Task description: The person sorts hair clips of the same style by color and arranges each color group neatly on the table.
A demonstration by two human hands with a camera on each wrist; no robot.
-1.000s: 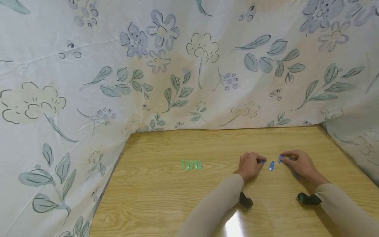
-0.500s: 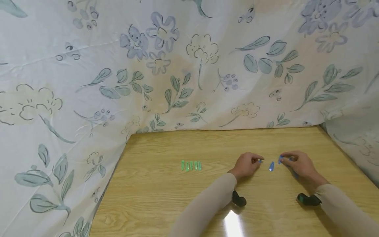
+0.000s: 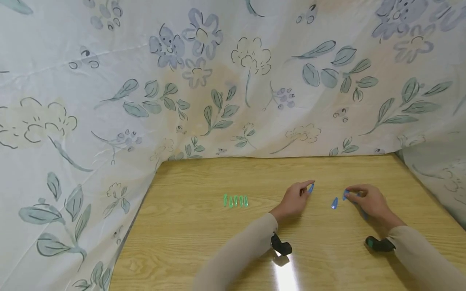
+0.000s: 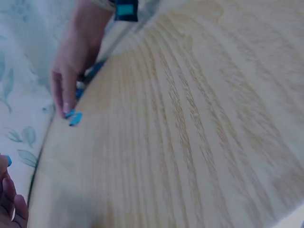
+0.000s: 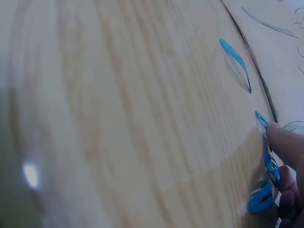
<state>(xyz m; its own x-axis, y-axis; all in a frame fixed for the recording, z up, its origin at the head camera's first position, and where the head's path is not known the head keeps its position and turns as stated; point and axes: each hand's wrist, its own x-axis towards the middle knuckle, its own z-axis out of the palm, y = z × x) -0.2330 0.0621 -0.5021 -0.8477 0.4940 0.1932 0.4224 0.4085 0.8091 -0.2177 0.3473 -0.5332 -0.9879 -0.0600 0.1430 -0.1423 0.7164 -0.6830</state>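
Note:
My left hand pinches a blue snap hair clip between thumb and forefinger. In the left wrist view only the hand's fingertips show at the lower left edge. To the right, a single blue hair clip lies on the wooden table. Beyond it my right hand holds another blue clip by its end, close over the table. More blue clips show beneath the right hand's curled fingers in the right wrist view, partly hidden by the hand in the head view.
Several green hair clips lie in a side-by-side row left of my left hand. A floral cloth hangs along the table's back and sides. Dark camera mounts stick out from both wrists.
My left hand has moved left, away from the lone blue clip, carrying its blue clip, which now points up. My right hand has stayed in place.

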